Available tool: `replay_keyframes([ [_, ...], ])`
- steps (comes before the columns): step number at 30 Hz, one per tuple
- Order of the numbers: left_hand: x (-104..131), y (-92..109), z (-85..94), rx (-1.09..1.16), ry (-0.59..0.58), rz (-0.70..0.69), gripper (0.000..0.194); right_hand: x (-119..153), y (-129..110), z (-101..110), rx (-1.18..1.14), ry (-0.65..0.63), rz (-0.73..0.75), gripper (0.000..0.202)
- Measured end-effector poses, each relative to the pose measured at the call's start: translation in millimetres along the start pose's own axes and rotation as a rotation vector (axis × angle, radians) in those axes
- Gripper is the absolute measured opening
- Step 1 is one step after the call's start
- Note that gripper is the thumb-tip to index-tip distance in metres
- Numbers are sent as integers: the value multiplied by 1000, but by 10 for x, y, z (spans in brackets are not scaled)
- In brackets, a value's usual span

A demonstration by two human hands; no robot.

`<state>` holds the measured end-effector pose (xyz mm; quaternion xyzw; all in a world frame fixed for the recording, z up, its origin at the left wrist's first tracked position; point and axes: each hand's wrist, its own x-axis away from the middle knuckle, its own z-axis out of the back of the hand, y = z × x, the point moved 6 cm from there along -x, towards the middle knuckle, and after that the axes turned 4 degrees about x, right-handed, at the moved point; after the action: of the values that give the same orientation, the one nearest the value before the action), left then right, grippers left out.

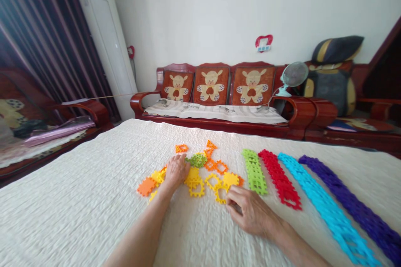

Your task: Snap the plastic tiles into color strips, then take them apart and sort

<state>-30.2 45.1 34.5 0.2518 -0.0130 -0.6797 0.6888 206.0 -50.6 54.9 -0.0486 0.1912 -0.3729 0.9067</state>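
My left hand [177, 171] reaches over a loose spread of flat plastic interlocking pieces, its fingers bent downward but not closed, beside a green piece [199, 159]. Under and around it lie a solid orange square [146, 186] and yellow pieces [157, 176]. My right hand [250, 210] rests lower right with its fingers curled in; whether anything is inside them is hidden. Its fingertips are against or very close to a yellow square frame [221, 195]. A solid yellow square [231, 179] and another yellow frame [196, 187] lie between the hands.
To the right, joined pieces form strips: green [255, 173], red [280, 179], light blue [328, 212] and purple [347, 200]. Orange frames [221, 167] lie further back. A white quilted cover [78, 200] spreads beneath everything. Beyond stands a wooden sofa [216, 124] with a small fan [294, 75].
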Motion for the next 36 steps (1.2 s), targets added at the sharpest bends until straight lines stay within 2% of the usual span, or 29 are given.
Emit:
replay_keyframes([
  [2, -3, -18, 24, 38, 23, 34, 40, 4, -2, 7, -12, 12, 0, 13],
  [5, -24, -65, 105, 140, 121, 88, 38, 12, -5, 10, -12, 8, -1, 13],
  [8, -49, -99, 202, 301, 202, 175, 34, 12, -4, 6, 9, -2, -2, 15],
  [10, -56, -80, 230, 463, 208, 252, 32, 5, -1, 11, 25, 10, 1, 15],
  [12, -48, 6, 178, 684, 126, 322, 31, -6, 6, 30, 37, 48, 2, 16],
  [15, 33, 279, -7, 982, -133, 383, 30, -18, 28, 77, 36, 126, -21, 14],
  [17, 130, 480, -120, 1084, -294, 394, 32, -22, 45, 103, 23, 167, -44, 14],
  [19, 229, 638, -197, 1140, -399, 393, 33, -22, 52, 125, 10, 207, -57, 23],
  [22, 332, 792, -260, 1196, -488, 366, 33, -18, 55, 148, 0, 266, -67, 44],
  [25, 386, 882, -292, 1238, -554, 339, 32, -18, 63, 142, 5, 289, -79, 53],
  [33, 467, 953, -268, 1295, -650, 397, 35, -26, 71, 138, -25, 289, -56, 48],
  [36, 497, 982, -263, 1263, -702, 363, 35, -25, 60, 175, -32, 304, -29, 38],
])
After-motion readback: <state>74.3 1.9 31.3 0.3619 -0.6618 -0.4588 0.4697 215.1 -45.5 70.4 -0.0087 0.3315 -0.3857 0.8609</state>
